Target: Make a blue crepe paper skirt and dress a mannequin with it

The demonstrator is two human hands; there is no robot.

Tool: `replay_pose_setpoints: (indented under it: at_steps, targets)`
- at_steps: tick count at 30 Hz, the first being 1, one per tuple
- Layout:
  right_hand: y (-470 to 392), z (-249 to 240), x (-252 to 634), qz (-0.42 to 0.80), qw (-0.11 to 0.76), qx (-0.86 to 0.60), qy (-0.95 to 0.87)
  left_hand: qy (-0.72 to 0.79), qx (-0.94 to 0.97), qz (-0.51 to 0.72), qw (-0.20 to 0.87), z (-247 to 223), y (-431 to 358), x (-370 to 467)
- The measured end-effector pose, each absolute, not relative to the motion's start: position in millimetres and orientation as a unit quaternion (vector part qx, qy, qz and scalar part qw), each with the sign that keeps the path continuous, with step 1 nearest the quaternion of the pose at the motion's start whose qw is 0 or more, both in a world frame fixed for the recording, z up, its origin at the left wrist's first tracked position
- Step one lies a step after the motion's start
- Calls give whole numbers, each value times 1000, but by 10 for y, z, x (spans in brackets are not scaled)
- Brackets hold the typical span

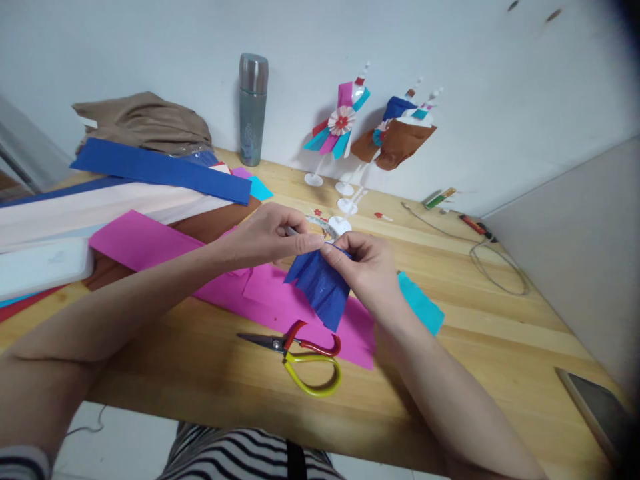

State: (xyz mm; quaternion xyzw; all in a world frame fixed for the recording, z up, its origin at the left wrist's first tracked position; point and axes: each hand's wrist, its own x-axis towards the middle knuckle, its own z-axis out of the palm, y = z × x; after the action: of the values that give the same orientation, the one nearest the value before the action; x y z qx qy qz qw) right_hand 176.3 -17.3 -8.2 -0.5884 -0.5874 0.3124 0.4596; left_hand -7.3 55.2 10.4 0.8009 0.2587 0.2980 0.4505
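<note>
Both my hands meet over the middle of the table, pinching the gathered top edge of a piece of blue crepe paper (323,285) that hangs down in pleats. My left hand (273,235) has thumb and fingers closed at that edge. My right hand (367,263) grips the same edge from the other side. Just behind the fingers a roll of clear tape (326,225) partly shows. Below lies a long strip of pink crepe paper (290,300). Scissors (295,357) with red and yellow handles rest in front of it, blades pointing left.
Folded blue paper (165,170), a white case (45,267) and brown cloth (145,123) lie left. A thermos (253,110) and paper-dressed stands (343,123) line the wall. Turquoise paper (421,303), a cable (500,283) and a phone (595,413) are on the right.
</note>
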Motion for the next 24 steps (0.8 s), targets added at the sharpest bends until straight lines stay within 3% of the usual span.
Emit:
replay_pose_setpoints:
  at_steps: [7,24]
  targets:
    - [-198,1,1808,329,434,-585,-601,319,724,280,544,53,616,-27]
    - [-188,-5,1803,356,444,-567,-595,286,768,328,471,-1,617,-16]
